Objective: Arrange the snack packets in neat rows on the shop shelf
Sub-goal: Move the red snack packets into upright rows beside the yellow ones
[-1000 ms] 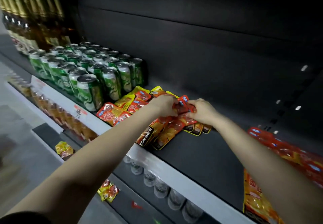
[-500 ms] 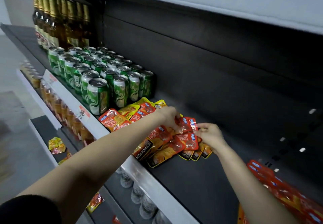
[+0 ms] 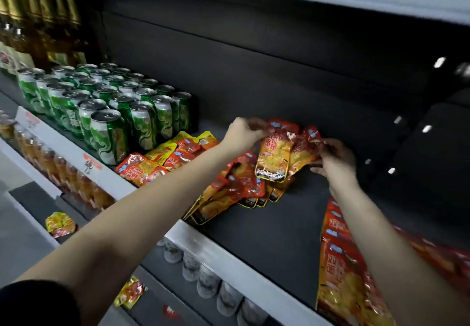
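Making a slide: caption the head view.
Left hand and right hand hold snack packets over the shelf by green cans.

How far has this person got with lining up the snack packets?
Roughly early on. Looks done: a small overlapping group of packets beside the green cans. In hand: the left hand and right hand hold lifted packets above the shelf. Left: the fanned middle pile, the loose heap at right, and stray packets on the lower shelf.
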`<state>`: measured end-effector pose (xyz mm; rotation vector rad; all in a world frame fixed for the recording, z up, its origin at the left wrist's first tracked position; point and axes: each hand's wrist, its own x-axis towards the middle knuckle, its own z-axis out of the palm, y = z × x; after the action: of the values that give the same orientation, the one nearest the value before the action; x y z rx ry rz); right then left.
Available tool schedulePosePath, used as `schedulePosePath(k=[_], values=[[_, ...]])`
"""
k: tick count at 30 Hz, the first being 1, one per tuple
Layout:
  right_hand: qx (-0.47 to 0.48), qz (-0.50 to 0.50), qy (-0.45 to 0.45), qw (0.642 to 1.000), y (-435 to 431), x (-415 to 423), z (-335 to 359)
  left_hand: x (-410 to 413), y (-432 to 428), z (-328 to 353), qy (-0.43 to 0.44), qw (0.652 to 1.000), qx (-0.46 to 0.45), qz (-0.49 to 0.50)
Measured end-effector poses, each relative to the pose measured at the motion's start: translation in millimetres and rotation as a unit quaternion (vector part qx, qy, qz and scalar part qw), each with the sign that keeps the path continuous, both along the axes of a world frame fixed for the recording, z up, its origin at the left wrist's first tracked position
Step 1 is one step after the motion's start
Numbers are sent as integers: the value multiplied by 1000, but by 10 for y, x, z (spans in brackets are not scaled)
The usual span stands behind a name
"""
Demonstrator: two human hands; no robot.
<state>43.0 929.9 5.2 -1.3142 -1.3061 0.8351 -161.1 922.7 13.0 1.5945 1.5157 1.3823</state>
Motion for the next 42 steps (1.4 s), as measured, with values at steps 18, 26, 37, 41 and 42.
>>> schedulePosePath(k=[18,26,37,41,42], values=[[-80,-32,-247,965,-1574,1726,-186,1544,-898,-235,22,947,-203,-249],[-54,-82,-227,969,-1880,1614,-391,1420,-1056,-589,51,933,-279,-220],[-30,-133,-335,932,-1901,1487,-418,1398,-1234,-606,77,960,-239,-125],[8,-147,-314,938,-1870,1405,-345,1335,-1247,-600,76,957,-252,-124],[15,-141,-312,939,-1841,1360,-307,1319,-1237,-597,73,959,-248,-119]])
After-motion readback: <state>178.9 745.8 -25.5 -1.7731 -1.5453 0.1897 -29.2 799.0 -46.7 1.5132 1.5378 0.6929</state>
